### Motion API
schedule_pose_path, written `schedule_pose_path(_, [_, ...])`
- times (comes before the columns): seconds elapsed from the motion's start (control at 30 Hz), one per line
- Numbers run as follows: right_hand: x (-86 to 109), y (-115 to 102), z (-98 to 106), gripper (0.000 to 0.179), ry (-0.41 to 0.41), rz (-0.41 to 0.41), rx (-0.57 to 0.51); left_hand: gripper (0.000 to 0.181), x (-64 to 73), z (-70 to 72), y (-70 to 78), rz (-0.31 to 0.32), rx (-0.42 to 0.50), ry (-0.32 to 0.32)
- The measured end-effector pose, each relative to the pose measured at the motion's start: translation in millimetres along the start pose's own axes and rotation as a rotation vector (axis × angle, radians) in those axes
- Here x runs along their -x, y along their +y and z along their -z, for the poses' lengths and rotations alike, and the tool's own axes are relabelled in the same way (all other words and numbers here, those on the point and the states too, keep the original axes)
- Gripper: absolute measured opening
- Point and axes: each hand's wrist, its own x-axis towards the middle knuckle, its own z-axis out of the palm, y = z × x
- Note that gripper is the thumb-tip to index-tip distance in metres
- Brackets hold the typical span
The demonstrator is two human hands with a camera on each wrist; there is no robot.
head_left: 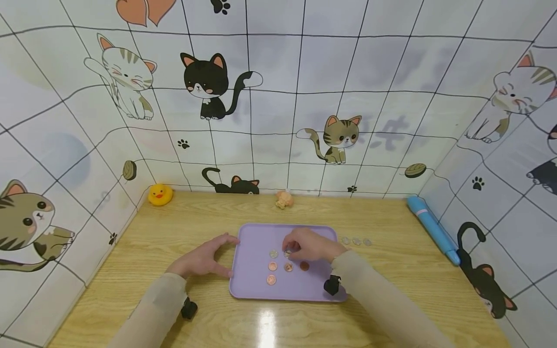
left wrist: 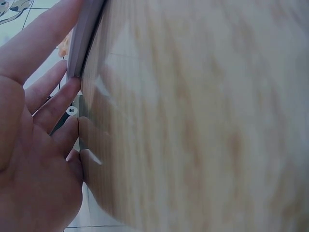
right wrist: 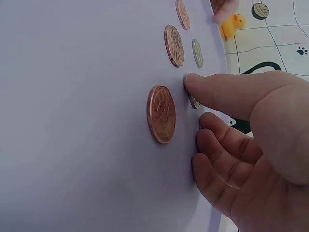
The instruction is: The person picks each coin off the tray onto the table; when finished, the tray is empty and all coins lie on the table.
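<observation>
- Across the bench (head_left: 226, 324), I see a purple tray (head_left: 304, 290)
- My left grip (head_left: 202, 258) touches its left edge, fingers spread apart
- My right grip (head_left: 308, 245) pinches a silver coin (right wrist: 194, 101) on the tray
- Nearby lie four copper coins (head_left: 272, 266) and a second silver coin (head_left: 273, 253)
</observation>
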Motion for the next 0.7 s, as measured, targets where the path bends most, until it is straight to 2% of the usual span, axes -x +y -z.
schedule_pose_path(0.23, [-2.4, 0.7, -0.5, 0.012, -0.024, 0.000, 0.032, 0.087, -0.6, 0.1, -0.4, -0.010, 0.005, -0.003])
schedule_pose_path(0.7, [-5.5, -6.9, -0.1, 0.013, -0.080, -0.078, 0.080, 0.087, -0.6, 0.2, 0.3, -0.007, 0.002, -0.005])
